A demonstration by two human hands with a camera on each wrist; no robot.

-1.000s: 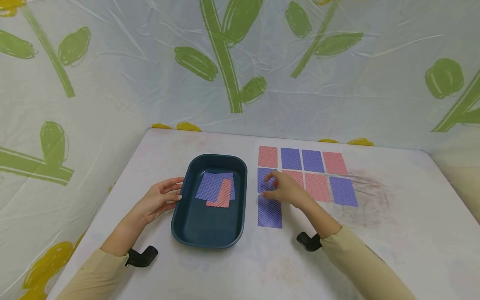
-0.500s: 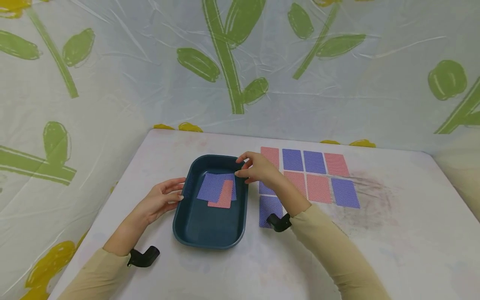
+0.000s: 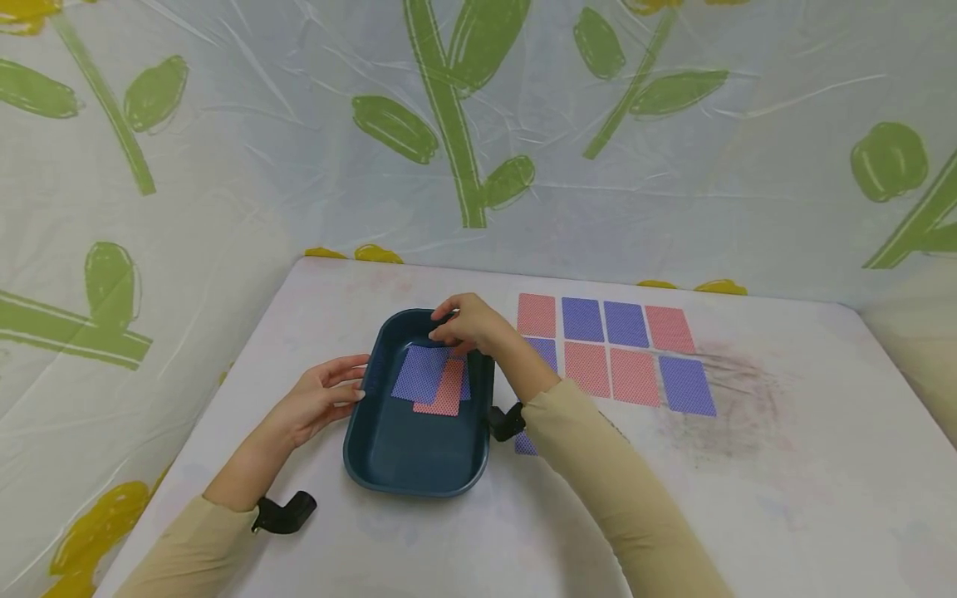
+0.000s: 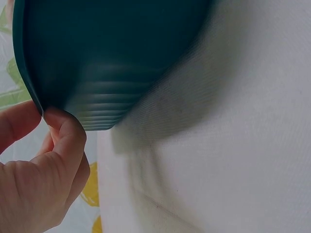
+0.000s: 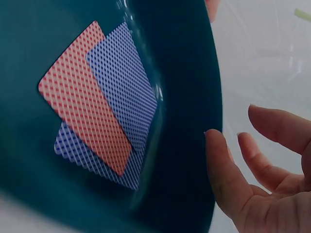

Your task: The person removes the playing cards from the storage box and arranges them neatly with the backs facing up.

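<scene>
At the left side of the dark teal tub, my left hand pinches its rim between thumb and fingers, as the left wrist view shows. Inside the tub lie a red-patterned playing card and two blue-patterned cards, one on each side of it. My right hand is over the tub's far right corner. Its fingers are spread and hold nothing; in the right wrist view the thumb overlaps the rim.
Right of the tub, red and blue cards lie in neat rows on the white tabletop, among them a red card and a blue card. My right forearm partly covers a near blue card. A leaf-patterned curtain hangs behind the table.
My right hand has moved left from above the rows of cards to the tub's far right corner. My left hand and the tub have stayed put.
</scene>
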